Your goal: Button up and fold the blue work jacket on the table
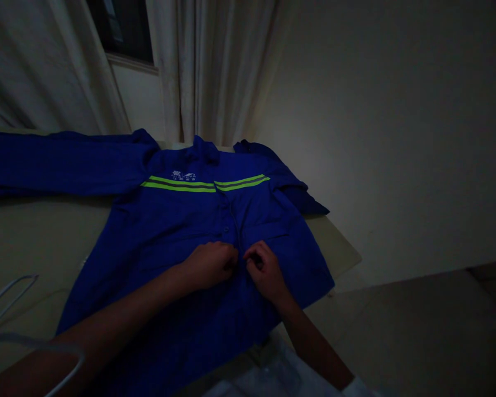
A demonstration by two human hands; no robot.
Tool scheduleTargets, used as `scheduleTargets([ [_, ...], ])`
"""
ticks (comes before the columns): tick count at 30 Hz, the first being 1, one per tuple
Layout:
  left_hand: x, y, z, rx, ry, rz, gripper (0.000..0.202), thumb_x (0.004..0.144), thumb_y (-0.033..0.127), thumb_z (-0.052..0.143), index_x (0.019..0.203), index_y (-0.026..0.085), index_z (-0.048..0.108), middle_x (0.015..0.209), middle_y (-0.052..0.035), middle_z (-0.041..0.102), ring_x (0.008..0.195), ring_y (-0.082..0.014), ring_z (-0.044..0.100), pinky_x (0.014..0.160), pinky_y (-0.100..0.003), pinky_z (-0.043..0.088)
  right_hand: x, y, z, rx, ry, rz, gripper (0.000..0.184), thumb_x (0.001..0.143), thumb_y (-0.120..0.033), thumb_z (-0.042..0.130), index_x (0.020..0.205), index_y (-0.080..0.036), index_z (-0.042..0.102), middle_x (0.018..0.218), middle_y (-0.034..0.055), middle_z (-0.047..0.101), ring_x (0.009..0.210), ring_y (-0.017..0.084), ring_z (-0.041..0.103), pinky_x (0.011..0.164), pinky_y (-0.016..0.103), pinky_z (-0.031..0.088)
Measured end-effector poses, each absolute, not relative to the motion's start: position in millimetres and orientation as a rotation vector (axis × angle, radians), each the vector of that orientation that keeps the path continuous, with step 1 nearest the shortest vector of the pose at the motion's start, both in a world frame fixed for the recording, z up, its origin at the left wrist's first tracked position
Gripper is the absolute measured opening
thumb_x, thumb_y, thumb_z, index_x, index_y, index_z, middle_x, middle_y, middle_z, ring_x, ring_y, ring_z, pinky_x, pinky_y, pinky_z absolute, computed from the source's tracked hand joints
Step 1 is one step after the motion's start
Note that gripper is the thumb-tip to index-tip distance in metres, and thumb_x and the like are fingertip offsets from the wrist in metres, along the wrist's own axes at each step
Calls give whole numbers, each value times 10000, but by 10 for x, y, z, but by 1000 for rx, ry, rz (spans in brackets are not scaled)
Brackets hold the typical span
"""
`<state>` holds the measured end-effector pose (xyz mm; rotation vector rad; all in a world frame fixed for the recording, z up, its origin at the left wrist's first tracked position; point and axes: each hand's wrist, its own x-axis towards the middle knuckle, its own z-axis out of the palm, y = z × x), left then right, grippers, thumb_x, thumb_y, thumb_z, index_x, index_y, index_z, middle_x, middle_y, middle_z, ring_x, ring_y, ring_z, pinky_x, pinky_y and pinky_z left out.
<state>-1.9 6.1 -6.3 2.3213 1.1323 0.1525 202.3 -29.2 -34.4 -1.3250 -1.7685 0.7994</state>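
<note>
Two hands meet at the button line of a blue work jacket (182,231): the left hand (210,266) and right hand (264,270) have curled fingers, their tips at the front edges, though any grip is hidden. The jacket lies flat on a table (339,248), front up, sleeves spread, leaving the buttons within reach. A white wire hanger (8,300) shows left of the jacket.

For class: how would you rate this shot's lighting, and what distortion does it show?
Head view: the whole frame is underexposed, with only a soft glow on the wall; the left hand and right hand fall dark against the blue work jacket, whose lime reflective stripes stand out vividly; wide-angle distortion slants the curtain near the top; no hard glare shows.
</note>
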Motion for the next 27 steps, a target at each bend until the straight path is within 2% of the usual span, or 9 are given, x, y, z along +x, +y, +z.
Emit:
scheduleTargets([
  [5, -49, 66, -71, 2359, 1088, 112, 147, 822, 192, 627, 873, 287, 726, 917, -10, 770, 841, -241, 728, 651, -297, 462, 2021, -307, -332, -1333, -1776, 781, 166, 809, -74, 582, 864, -205, 669, 916, 31, 601, 776, 157, 589, 635, 254, 442],
  [14, -32, 75, -77, 2311, 1082, 236, 43, 841, 234, 640, 826, 257, 673, 817, 8, 741, 751, -201, 701, 576, -283, 365, 1999, -336, -304, -1305, -1853, 751, 62, 850, -183, 688, 898, -200, 654, 906, 13, 574, 683, 120, 551, 601, 248, 434],
  [17, -61, 96, 54, 2323, 1104, 254, 40, 838, 239, 671, 867, 258, 690, 853, 14, 739, 773, -187, 698, 599, -285, 376, 2020, -384, -218, -1326, -1919, 808, 207, 825, -159, 737, 1011, -212, 664, 967, 18, 598, 765, 140, 581, 648, 254, 465],
  [20, -92, 98, 164, 2398, 1147, 309, 69, 862, 234, 651, 909, 263, 693, 911, 10, 732, 800, -190, 690, 625, -295, 384, 2038, -440, -94, -1335, -2052, 801, 447, 805, -183, 814, 1221, -244, 659, 1146, 50, 623, 981, 198, 628, 836, 312, 522],
  [22, -101, 90, 193, 2381, 1150, 365, 82, 873, 224, 640, 926, 261, 691, 911, 14, 720, 800, -183, 679, 644, -293, 392, 2031, -462, -47, -1369, -2104, 728, 531, 801, -221, 855, 1290, -265, 652, 1211, 67, 623, 1083, 240, 625, 938, 368, 519],
  [24, -101, 83, 191, 2324, 1151, 398, 80, 884, 219, 635, 931, 255, 689, 885, 18, 705, 786, -173, 665, 649, -286, 394, 2010, -458, -57, -1417, -2122, 635, 474, 833, -197, 834, 1272, -264, 670, 1189, 76, 638, 1095, 261, 630, 961, 396, 514],
  [27, -102, 85, 156, 2304, 1073, 431, 58, 916, 222, 630, 935, 246, 680, 869, 14, 677, 812, -173, 646, 673, -279, 408, 1982, -417, -159, -1438, -2128, 548, 304, 894, -77, 713, 1151, -240, 715, 1092, 77, 663, 1026, 251, 646, 911, 384, 519],
])
